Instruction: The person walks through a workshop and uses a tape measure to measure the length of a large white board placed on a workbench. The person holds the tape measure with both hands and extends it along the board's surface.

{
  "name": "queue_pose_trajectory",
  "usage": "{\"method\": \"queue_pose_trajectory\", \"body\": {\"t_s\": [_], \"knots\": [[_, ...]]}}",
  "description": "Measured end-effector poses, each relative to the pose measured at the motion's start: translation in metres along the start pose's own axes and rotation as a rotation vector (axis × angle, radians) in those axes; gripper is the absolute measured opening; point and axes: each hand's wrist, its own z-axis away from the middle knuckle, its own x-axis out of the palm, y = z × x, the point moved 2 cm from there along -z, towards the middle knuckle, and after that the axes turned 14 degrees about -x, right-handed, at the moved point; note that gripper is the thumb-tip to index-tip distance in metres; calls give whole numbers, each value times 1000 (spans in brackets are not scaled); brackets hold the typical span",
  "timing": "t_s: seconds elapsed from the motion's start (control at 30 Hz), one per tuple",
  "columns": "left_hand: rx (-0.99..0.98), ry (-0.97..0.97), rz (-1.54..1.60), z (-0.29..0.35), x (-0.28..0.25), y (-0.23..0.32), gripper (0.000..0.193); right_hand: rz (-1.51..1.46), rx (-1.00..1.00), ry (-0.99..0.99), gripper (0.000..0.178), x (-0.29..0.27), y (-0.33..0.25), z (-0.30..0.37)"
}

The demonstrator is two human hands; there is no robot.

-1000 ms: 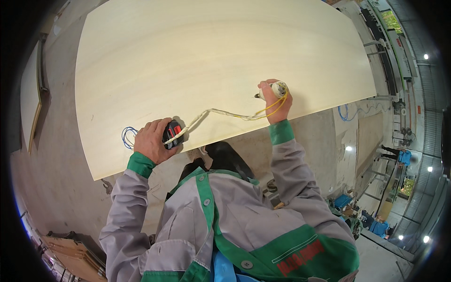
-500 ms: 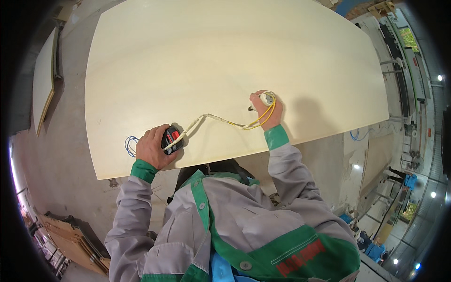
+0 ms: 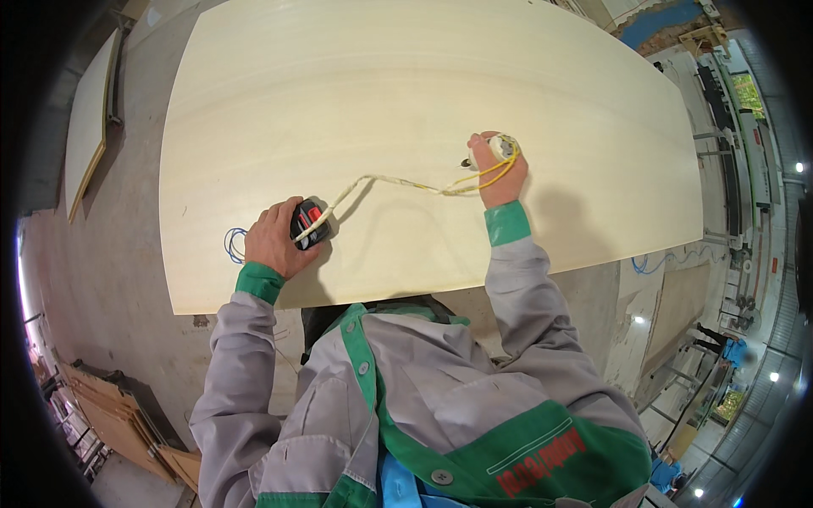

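Note:
My left hand point(image 3: 275, 237) is wrapped over the side of a black, palm-sized block with red parts point(image 3: 306, 222), which rests on a large pale board point(image 3: 406, 93). From that block a white-taped cord with yellow wire point(image 3: 370, 177) runs across to my right hand point(image 3: 502, 172). There, closed fingers grip a white, rounded hand tool with a grey end point(image 3: 506, 149). Yellow wires loop over the back of this hand. A small dark tip shows at the tool's left side; whether it touches the board I cannot tell. Blue wire loops point(image 3: 235, 245) lie left of my left hand.
The board's near edge runs just in front of my body. Another board point(image 3: 91, 127) leans at the far left. Stacked brown panels point(image 3: 118, 423) stand at the lower left. Blue tubing point(image 3: 650, 261) lies beyond the right edge. A person in blue point(image 3: 733, 350) is farther right.
My right hand has moved away from me and slightly right with the white tool. My left hand keeps its hold on the black block. The view has shifted slightly.

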Motion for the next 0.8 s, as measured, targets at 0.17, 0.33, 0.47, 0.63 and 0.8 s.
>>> {"method": "queue_pose_trajectory", "body": {"t_s": [0.17,0.33,0.47,0.63,0.8], "knots": [[-66,-29,-27,7,-7,5,79,334,198,-159,18,-4,-6,8],[-20,-14,-12,9,-8,3,79,137,94,-28,26,-4,-11,11],[-34,-12,-31,8,-5,0,78,318,162,-160,26,0,-6,11],[-56,-19,-35,10,-4,1,79,154,57,-36,29,-2,-7,9],[-65,-8,-25,13,-7,4,77,608,87,-207,27,-1,-11,10]]}}
